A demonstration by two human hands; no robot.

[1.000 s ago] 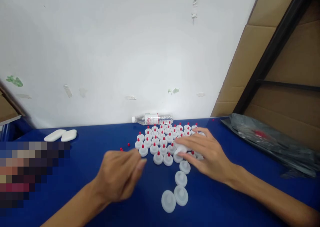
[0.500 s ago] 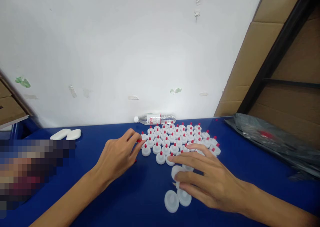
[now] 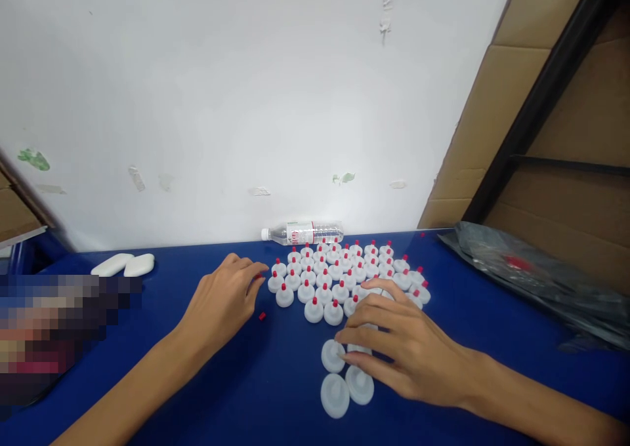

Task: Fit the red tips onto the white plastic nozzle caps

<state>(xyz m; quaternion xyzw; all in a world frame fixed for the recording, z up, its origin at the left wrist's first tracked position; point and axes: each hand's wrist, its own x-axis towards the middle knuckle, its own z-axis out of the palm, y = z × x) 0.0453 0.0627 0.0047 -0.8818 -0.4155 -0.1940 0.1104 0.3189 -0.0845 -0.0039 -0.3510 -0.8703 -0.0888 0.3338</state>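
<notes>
Several white caps with red tips (image 3: pixel 339 275) stand packed together on the blue table (image 3: pixel 275 380). My left hand (image 3: pixel 221 302) lies curled at the cluster's left edge, fingertips pinched, with a speck of red showing between them. A loose red tip (image 3: pixel 262 315) lies beside that hand. My right hand (image 3: pixel 403 347) rests with fingers spread over three plain white caps (image 3: pixel 335 395) in front of the cluster, one fingertip touching the nearest of them (image 3: pixel 333 355).
A clear water bottle (image 3: pixel 302 233) lies against the white wall behind the caps. Two white blocks (image 3: pixel 123 264) sit at the back left. A grey plastic bag (image 3: pixel 531 275) lies at the right, with cardboard sheets (image 3: pixel 566 190) behind it.
My right hand drew back from the cluster toward me and settled over the plain white caps. My left hand reached forward to the cluster's left edge, then pulled slightly left.
</notes>
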